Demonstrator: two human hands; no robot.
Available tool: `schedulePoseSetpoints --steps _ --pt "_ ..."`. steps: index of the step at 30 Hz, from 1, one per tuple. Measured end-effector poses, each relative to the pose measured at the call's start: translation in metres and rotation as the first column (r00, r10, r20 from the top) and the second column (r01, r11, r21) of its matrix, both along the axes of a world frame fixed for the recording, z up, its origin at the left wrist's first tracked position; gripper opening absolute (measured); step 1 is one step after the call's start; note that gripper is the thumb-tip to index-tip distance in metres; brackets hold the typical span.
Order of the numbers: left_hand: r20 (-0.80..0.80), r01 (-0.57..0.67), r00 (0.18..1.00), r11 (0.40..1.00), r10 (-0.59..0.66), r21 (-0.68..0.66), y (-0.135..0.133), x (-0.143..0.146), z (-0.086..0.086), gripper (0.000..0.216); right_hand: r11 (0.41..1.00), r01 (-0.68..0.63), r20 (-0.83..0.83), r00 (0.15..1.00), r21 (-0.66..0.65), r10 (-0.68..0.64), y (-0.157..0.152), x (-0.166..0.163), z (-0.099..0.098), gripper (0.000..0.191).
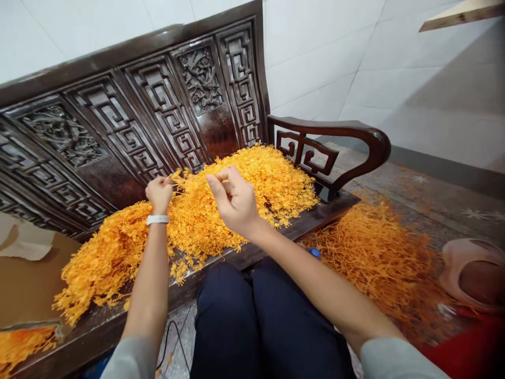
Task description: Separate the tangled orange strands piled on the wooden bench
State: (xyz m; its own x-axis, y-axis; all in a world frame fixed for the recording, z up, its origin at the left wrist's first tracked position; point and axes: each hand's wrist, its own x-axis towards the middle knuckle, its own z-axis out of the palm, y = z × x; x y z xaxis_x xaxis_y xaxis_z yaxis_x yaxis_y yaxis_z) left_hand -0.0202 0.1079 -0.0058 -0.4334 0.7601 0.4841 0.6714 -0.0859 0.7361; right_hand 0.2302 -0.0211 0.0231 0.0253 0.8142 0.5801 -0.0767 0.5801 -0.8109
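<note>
A big heap of small orange plastic flower pieces (268, 179) covers much of the dark wooden bench seat. My left hand (159, 193), with a white band at the wrist, is closed on a small orange plastic flower piece (180, 178) that sticks out to its right. My right hand (235, 202) is raised over the middle of the heap, thumb and fingers curled together in a pinch. Whatever may be between those fingertips is too small to make out. The two hands are apart, with blurred orange pieces between them.
The bench has a carved back (158, 100) and a curved armrest (355, 137) at right. A cardboard box (31, 273) stands at left. Orange stringy pieces (374, 247) are piled on the floor at right, near a pinkish stool or container (465, 263). A wooden board (461, 16) juts in above.
</note>
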Motion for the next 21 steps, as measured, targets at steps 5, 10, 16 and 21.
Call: schedulePoseSetpoints --steps 5,10,16,21 --pt "0.176 0.07 0.982 0.997 -0.066 -0.017 -0.005 -0.035 0.011 0.024 0.992 0.035 0.053 0.998 0.125 -0.042 0.009 0.014 0.006 0.035" --pt "0.595 0.439 0.67 0.883 -0.444 0.165 -0.03 0.018 0.018 0.023 0.986 0.023 0.181 0.983 -0.165 0.007 0.074 0.016 -0.045 0.071" --pt "0.734 0.495 0.399 0.803 -0.55 0.332 -0.062 0.109 0.013 0.02 0.933 -0.276 -0.148 0.958 -0.231 0.247 0.08 -0.004 -0.057 0.063" --pt "0.749 0.647 0.303 0.704 -0.589 0.292 -0.082 0.148 0.002 0.017 0.911 -0.3 -0.518 0.847 -0.283 0.119 0.081 -0.001 -0.049 0.041"
